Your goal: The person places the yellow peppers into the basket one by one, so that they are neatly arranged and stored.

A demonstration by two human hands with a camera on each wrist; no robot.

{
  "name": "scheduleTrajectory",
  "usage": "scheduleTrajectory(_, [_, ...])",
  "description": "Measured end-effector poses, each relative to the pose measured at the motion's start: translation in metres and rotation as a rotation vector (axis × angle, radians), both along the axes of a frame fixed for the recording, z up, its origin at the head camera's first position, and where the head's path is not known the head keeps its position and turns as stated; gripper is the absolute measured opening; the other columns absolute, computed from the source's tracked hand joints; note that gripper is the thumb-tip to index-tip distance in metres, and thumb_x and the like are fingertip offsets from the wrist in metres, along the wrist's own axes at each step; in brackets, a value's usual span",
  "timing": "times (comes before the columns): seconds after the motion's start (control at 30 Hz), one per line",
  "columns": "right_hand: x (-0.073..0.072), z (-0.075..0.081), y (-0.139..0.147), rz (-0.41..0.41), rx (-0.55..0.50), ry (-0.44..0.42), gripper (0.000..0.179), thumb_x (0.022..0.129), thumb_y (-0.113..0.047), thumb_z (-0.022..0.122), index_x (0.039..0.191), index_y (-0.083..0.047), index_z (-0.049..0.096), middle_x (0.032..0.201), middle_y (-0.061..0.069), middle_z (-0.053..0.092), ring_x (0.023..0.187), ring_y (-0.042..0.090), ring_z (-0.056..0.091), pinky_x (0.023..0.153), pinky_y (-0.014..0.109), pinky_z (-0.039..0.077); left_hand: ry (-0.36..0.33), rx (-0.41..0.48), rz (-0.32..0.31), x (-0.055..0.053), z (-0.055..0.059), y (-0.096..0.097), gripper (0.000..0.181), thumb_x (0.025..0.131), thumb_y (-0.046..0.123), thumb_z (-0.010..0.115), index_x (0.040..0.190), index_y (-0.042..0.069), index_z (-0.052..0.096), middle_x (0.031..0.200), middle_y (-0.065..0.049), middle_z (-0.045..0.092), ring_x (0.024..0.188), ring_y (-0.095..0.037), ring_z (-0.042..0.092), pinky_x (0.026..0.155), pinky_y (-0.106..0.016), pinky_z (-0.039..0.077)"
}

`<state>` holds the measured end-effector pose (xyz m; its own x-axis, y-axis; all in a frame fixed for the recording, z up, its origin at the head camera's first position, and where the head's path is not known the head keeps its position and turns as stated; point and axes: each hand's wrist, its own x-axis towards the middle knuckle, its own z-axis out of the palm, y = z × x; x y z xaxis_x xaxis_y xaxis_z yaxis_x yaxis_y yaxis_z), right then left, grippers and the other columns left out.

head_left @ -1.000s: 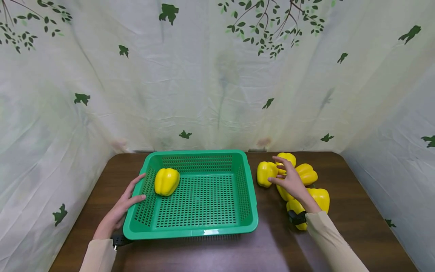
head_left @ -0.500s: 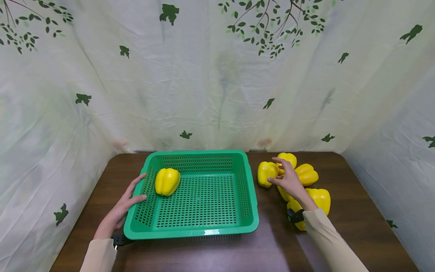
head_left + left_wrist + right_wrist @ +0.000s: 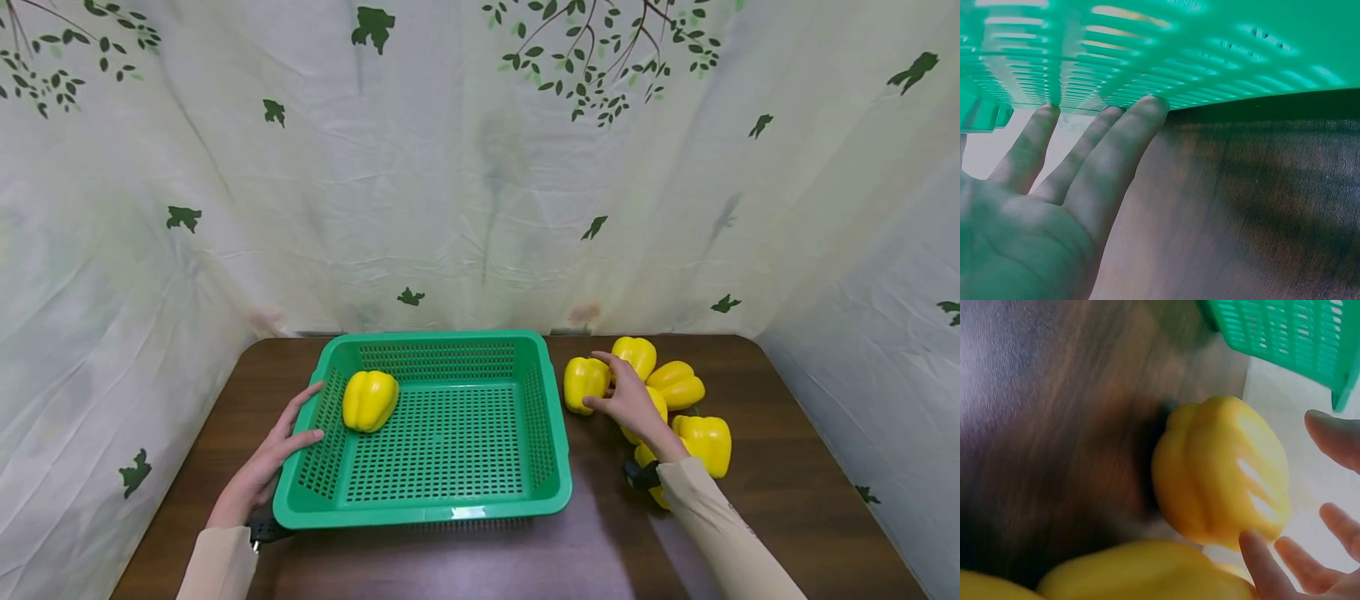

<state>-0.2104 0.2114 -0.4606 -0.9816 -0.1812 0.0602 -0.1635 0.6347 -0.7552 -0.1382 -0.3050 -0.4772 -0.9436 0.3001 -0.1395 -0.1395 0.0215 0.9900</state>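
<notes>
In the head view, a green plastic basket (image 3: 433,492) stands on the brown table with one yellow bell pepper (image 3: 371,401) lying in its left part. My left hand (image 3: 264,462) rests at the basket's left side; the thumb and a finger reach over the rim. Seen from the left wrist, three straight fingers (image 3: 1107,150) touch the slotted outer wall. Right of the basket lies another bell pepper (image 3: 585,385), with my right hand (image 3: 628,406) spread around its right side. In the right wrist view a fingertip overlaps this pepper's edge (image 3: 1219,469), and the thumb stands apart from it.
Several more yellow bell peppers (image 3: 703,442) lie grouped beyond and under the right forearm, partly hidden by it. The basket's right wall lies just left of the nearest loose pepper. A pale leaf-printed curtain (image 3: 480,208) closes off the table's back edge and sides.
My right hand has shifted slightly left and closer around the loose pepper, which has moved a little left too. The left hand and the basket have stayed in place.
</notes>
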Motion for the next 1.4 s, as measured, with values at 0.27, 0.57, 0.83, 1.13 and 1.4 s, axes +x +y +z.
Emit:
scheduleTrajectory(0.27, [-0.002, -0.006, -0.007, -0.008, 0.021, 0.035, 0.075, 0.079, -0.007, 0.075, 0.142, 0.0, 0.036, 0.138, 0.027, 0.037, 0.118, 0.042, 0.039, 0.096, 0.057, 0.037, 0.001, -0.008, 0.009, 0.001, -0.001, 0.0, 0.068, 0.101, 0.01, 0.045, 0.152, 0.034, 0.008, 0.15, -0.023, 0.003, 0.111, -0.03, 0.051, 0.083, -0.052, 0.051])
scheduleTrajectory(0.57, [-0.005, -0.014, -0.013, -0.002, 0.044, 0.029, 0.08, 0.078, -0.005, 0.076, 0.144, 0.0, 0.032, 0.143, 0.025, 0.031, 0.125, 0.041, 0.036, 0.1, 0.058, 0.033, -0.001, 0.0, 0.013, 0.002, -0.002, -0.001, 0.067, 0.101, 0.011, 0.044, 0.152, 0.035, 0.009, 0.15, -0.023, 0.004, 0.111, -0.031, 0.051, 0.082, -0.054, 0.05])
scheduleTrajectory(0.83, [-0.006, -0.022, -0.017, 0.007, 0.022, 0.051, 0.084, 0.074, 0.001, 0.076, 0.144, 0.002, 0.029, 0.144, 0.027, 0.026, 0.125, 0.043, 0.035, 0.101, 0.059, 0.032, -0.006, 0.009, 0.012, 0.001, -0.002, 0.0, 0.067, 0.101, 0.011, 0.044, 0.152, 0.035, 0.009, 0.15, -0.023, 0.004, 0.111, -0.03, 0.051, 0.082, -0.055, 0.05])
scheduleTrajectory(1.13, [-0.007, -0.028, -0.017, 0.02, 0.001, 0.033, 0.091, 0.071, 0.003, 0.077, 0.146, 0.0, 0.026, 0.151, 0.025, 0.018, 0.133, 0.043, 0.028, 0.103, 0.06, 0.028, 0.008, 0.006, 0.009, 0.001, -0.002, -0.001, 0.067, 0.101, 0.011, 0.044, 0.152, 0.035, 0.009, 0.15, -0.023, 0.004, 0.111, -0.03, 0.051, 0.082, -0.054, 0.05])
scheduleTrajectory(1.4, [-0.007, -0.032, -0.017, 0.012, 0.004, 0.043, 0.092, 0.071, 0.002, 0.077, 0.147, 0.0, 0.025, 0.151, 0.025, 0.018, 0.132, 0.042, 0.029, 0.103, 0.059, 0.03, 0.004, 0.004, 0.006, 0.0, -0.003, -0.001, 0.067, 0.101, 0.011, 0.044, 0.152, 0.035, 0.009, 0.15, -0.023, 0.003, 0.11, -0.029, 0.052, 0.082, -0.054, 0.05])
